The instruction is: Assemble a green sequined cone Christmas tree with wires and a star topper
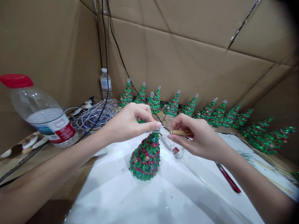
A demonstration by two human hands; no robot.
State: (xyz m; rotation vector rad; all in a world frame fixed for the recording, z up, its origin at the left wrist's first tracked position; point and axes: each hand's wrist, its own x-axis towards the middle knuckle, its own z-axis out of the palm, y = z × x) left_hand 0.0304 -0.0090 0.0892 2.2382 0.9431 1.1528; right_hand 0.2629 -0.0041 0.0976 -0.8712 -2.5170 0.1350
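A small decorated Christmas tree point(145, 159) stands on the white board in front of me, green with red garland and small ornaments. Over its tip, my left hand point(130, 122) pinches a small clear piece point(160, 128) between thumb and forefinger, mostly hidden by the fingers. My right hand point(195, 132) is closed round the wooden handle of an awl-like tool point(181, 133). Its thin metal shaft points left and reaches the clear piece by the treetop. Just behind the tree lies a white glue gun point(173, 147), partly below my right hand.
More finished trees point(173, 104) line the cardboard wall. A large red-capped bottle point(46, 115) stands at left, beside tangled wires point(93, 116); a smaller bottle point(106, 84) is behind. Red-handled snips point(229, 179) lie right on the white board point(112, 193). Black cables point(106, 46) hang down.
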